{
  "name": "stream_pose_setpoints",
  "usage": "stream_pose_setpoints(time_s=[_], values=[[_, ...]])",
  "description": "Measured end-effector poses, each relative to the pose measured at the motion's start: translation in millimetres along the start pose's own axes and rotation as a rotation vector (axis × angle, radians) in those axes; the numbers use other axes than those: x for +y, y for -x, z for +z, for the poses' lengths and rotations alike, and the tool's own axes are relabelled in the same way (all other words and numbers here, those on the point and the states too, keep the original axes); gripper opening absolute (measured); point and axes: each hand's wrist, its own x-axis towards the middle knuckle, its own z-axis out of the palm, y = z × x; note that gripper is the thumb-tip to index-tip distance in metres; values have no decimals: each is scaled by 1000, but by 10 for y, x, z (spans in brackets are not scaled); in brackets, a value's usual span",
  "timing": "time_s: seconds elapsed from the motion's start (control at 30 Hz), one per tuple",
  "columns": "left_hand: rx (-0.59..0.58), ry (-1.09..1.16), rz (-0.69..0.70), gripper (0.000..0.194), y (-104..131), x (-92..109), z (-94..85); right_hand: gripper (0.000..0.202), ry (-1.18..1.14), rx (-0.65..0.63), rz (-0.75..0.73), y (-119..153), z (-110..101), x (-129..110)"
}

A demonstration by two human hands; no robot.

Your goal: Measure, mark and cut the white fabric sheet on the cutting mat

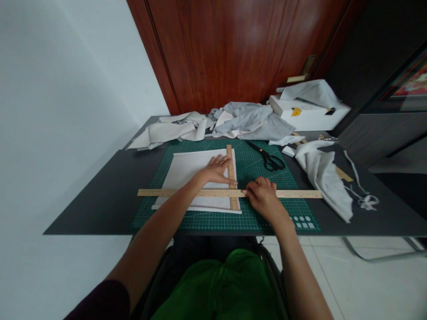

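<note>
In the head view, nearest the camera is the green garment [220,284] on the person's lap, at the near side of the dark table [100,195]. The left hand [218,170] is spread open, palm down on the white cloth [187,171], its fingers over the short ruler [234,203]. The right hand [262,192] is curled, pinching the long ruler [300,194] just right of the cloth. The long ruler's axis runs left to right across the cloth's near part; the short one runs near to far along the cloth's right edge, so they cross roughly square. The crossing lies between the hands, near side of the left palm and left of the right fingers, near both. The ruler markings and the green mat's [250,218] print are too small to read; no brand is legible
</note>
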Motion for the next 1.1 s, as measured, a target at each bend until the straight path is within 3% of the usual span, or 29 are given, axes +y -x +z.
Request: stream_pose_setpoints(time_s=[0.13, 0.3, 0.47, 0.57, 0.73, 0.87, 1.1], values=[[49, 2, 4, 126, 12, -2, 38, 25, -101, -20, -51, 24, -122, -6], [77, 2, 6, 124, 17, -7, 74, 28, -411, -325, -200, 143, -307, -131], [64, 5, 12, 124, 36, 12, 48, 54, -200, -507, -61, 295, -327, -532], [51, 12, 6, 124, 56, 40, 15, 57, -76, -555, -34, 343, -301, -811], [37, 26, 8, 129, 51, 40, 15, 24, 22, -465, -71, 304, -207, -1118], [52, 24, 22, 126, 21, 1, 53, 31, 21, -359, -73, 232, -61, -1266], [64, 2, 32, 123, 13, -10, 62, 26, 5, -317, -33, 314, 218, -1562]])
